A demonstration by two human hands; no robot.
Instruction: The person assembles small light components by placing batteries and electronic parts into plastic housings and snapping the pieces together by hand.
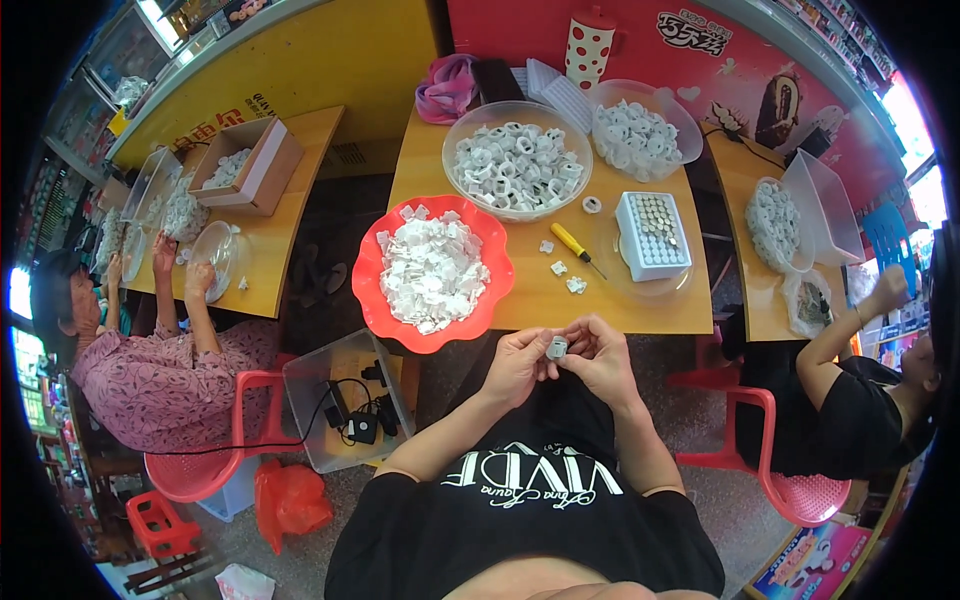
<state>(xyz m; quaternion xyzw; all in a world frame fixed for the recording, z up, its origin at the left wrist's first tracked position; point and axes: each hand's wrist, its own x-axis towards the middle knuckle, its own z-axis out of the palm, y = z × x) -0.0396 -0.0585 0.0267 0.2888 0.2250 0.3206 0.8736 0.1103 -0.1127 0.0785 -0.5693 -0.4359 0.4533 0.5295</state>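
Head view. Progress, judged from the piles: work looks mid-run, handled one piece at a time. One small pale piece (557, 347) is up between the hands, just below the table (520, 312) edge at the centre of the frame. Plenty appears to be left: flat white parts (432, 270) heap the red bowl (501, 272) left of centre, and white rings (520, 165) fill a clear bowl at upper centre. A second clear bowl (692, 140), further right, also holds many white parts. Cannot tell which pile, if any, is finished. Three loose bits (576, 285) lie near the yellow screwdriver (568, 240), right of centre; beside them, a white box (662, 268) carries round pieces in rows.

Hands: left hand (516, 366) has thumb and fingers pinched together on the piece from its left side; right hand (600, 362) pinches it from the right, fingers curled. Both meet at the piece, fingertips close together. Neither touches bowl or screwdriver. Fine detail of the piece: too small to read.
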